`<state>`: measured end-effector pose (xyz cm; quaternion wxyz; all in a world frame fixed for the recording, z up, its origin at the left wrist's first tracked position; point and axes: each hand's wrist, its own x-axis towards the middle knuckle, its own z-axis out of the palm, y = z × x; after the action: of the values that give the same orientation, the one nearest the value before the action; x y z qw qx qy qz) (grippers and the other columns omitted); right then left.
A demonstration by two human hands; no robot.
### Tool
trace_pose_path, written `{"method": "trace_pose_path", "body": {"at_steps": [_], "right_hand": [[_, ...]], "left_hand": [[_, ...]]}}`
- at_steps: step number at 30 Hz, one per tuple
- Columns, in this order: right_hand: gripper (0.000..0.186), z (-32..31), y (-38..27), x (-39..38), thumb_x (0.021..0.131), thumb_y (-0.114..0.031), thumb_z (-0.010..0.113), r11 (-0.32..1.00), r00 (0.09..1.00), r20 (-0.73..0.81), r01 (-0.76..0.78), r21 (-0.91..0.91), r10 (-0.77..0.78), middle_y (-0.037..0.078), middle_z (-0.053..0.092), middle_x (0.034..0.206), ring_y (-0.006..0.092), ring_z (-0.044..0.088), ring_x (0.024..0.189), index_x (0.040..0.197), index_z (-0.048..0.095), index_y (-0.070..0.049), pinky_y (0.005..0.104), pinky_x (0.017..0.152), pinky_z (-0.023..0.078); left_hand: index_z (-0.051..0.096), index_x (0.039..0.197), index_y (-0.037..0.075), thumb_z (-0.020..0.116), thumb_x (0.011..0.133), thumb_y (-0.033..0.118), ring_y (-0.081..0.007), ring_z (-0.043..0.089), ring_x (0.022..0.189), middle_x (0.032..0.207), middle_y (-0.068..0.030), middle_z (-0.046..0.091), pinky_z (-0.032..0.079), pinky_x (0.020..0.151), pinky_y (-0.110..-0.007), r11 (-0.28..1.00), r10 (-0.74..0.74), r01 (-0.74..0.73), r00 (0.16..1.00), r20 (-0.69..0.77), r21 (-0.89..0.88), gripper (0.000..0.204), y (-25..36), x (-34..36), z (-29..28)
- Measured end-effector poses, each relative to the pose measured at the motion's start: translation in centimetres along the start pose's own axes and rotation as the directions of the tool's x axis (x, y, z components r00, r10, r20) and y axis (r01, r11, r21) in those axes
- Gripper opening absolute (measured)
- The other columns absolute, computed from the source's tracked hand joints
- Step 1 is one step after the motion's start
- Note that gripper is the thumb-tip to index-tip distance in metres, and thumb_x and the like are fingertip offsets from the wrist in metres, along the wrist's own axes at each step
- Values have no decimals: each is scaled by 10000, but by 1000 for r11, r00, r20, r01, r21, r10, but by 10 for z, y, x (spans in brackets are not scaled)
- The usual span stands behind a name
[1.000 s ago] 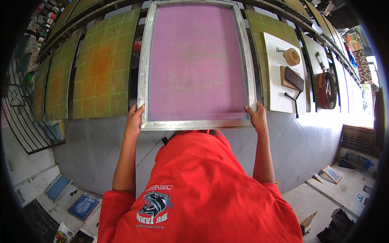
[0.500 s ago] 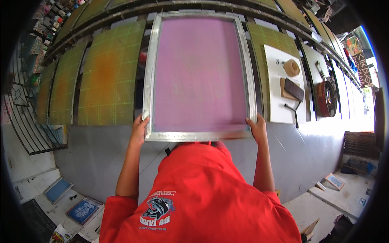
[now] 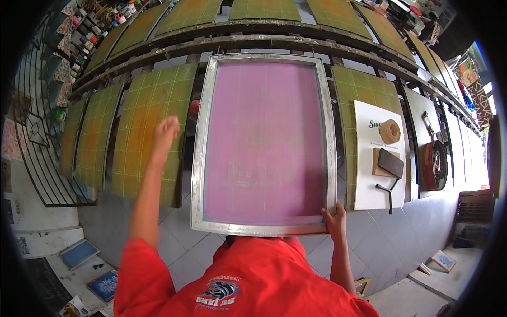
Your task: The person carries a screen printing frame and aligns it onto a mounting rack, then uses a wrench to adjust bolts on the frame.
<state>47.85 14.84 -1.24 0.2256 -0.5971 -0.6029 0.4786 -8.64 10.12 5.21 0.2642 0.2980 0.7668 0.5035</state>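
Note:
A screen printing frame [image 3: 200, 174] with silvery metal edges and pinkish-purple mesh lies in front of me, over the row of boards. Faint lettering and shapes show in its mesh. My right hand [image 3: 336, 217] grips the frame's lower right corner, thumb on top. Off the frame, to its left, my left hand [image 3: 167, 133] is raised above a green board [image 3: 142, 111] with an orange patch. Its fingers are curled in a slightly blurred fist, and nothing shows in them.
On the right, a white sheet [image 3: 364, 195] bears a tape roll [image 3: 390, 131], a dark block [image 3: 391, 165] and a bent black tool [image 3: 390, 196]. Beyond them sits a round reddish tin [image 3: 435, 165]. Dark rails [image 3: 259, 42] cross behind the frame. A black metal grille [image 3: 42, 153] stands far left.
My left hand has let go of the frame's lower left corner and moved up and left, closing. My right hand still holds its corner. The whole view has shifted, showing more boards behind.

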Motion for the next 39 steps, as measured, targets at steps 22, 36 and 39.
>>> {"method": "trace_pose_path", "body": {"at_steps": [22, 36, 39], "right_hand": [[296, 7, -23, 8, 777, -41, 647, 973, 976, 8, -217, 83, 217, 3, 605, 869, 91, 530, 791, 1063, 592, 9, 257, 720, 436], [389, 6, -26, 12, 733, 9, 651, 962, 966, 20, -257, 96, 256, 41, 635, 923, 111, 562, 848, 1118, 596, 25, 276, 779, 457], [375, 4, -23, 12, 733, 8, 649, 968, 972, 26, -233, 96, 232, 38, 633, 913, 111, 562, 835, 1104, 598, 23, 274, 768, 456]], "left_hand": [[715, 787, 72, 663, 840, 201, -191, 569, 767, 810, -61, 656, 442, 699, -357, 963, -267, 270, 943, 197, 13, 149, -32, 436, 155], [698, 853, 64, 686, 866, 245, -183, 581, 748, 838, -45, 655, 500, 682, -389, 942, -336, 334, 921, 196, 46, 182, -23, 419, 153], [700, 863, 45, 718, 838, 250, -201, 587, 741, 857, -59, 659, 496, 689, -395, 943, -332, 326, 925, 186, 63, 207, -29, 435, 140]]}}
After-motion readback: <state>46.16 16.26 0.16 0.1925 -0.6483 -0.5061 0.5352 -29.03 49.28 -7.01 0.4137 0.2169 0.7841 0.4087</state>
